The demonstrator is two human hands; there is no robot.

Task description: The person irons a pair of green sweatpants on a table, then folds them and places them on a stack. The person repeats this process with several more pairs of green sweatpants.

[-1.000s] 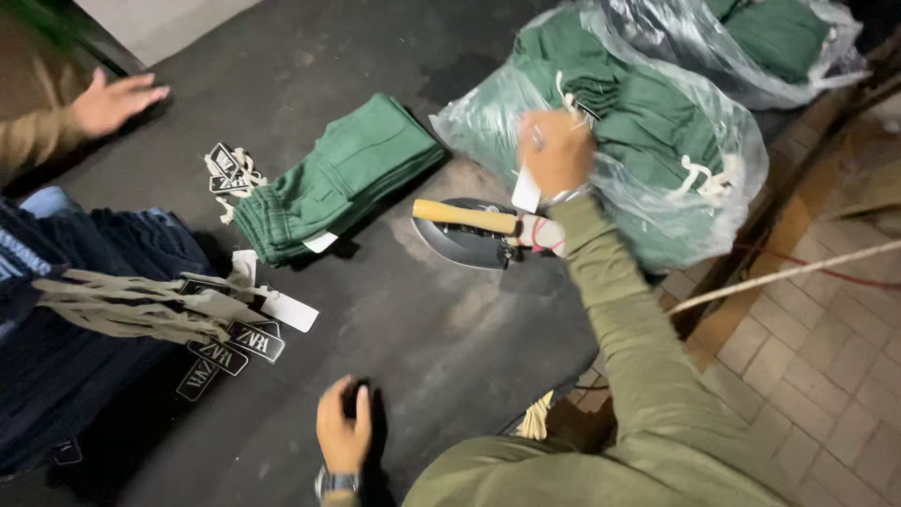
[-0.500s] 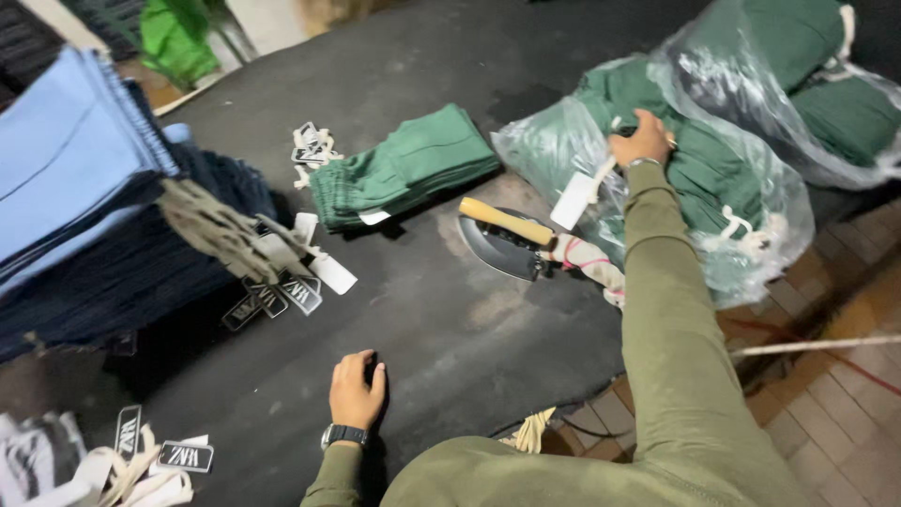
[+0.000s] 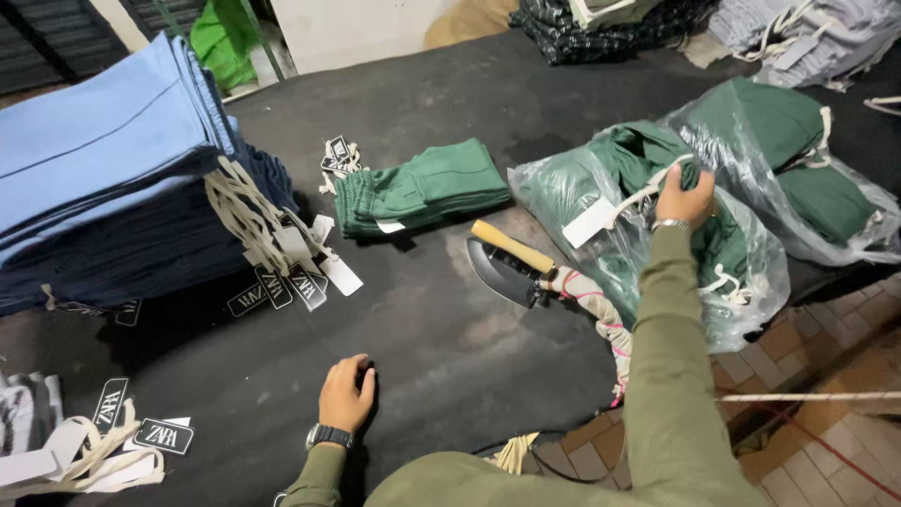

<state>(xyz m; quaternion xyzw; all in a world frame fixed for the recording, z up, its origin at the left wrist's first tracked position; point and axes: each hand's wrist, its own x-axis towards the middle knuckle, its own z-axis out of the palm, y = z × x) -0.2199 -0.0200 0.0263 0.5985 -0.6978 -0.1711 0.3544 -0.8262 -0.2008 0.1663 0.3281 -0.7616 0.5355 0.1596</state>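
My right hand [image 3: 683, 199] reaches into a clear plastic bag [image 3: 572, 202] and grips a folded green garment [image 3: 633, 150] with white drawstrings and a white tag. My left hand [image 3: 344, 394], with a watch on its wrist, rests flat on the black table [image 3: 441, 329] near the front edge, holding nothing. A second clear bag of green garments [image 3: 798, 160] lies just right of the first. A small folded stack of green shorts [image 3: 422, 186] sits loose on the table to the left of the bags.
A clothes iron with a wooden handle [image 3: 511, 258] lies between my hands. A tall pile of blue and navy garments [image 3: 113, 188] with hanging tags stands at the left. More tagged clothes [image 3: 75, 441] lie at the bottom left, dark bundles [image 3: 601, 23] at the back. Brick floor [image 3: 826, 413] shows right.
The view has swung left and down, bringing the blue pile into view. My right hand has reached further into the bag of green garments. My left hand has stayed flat on the table.
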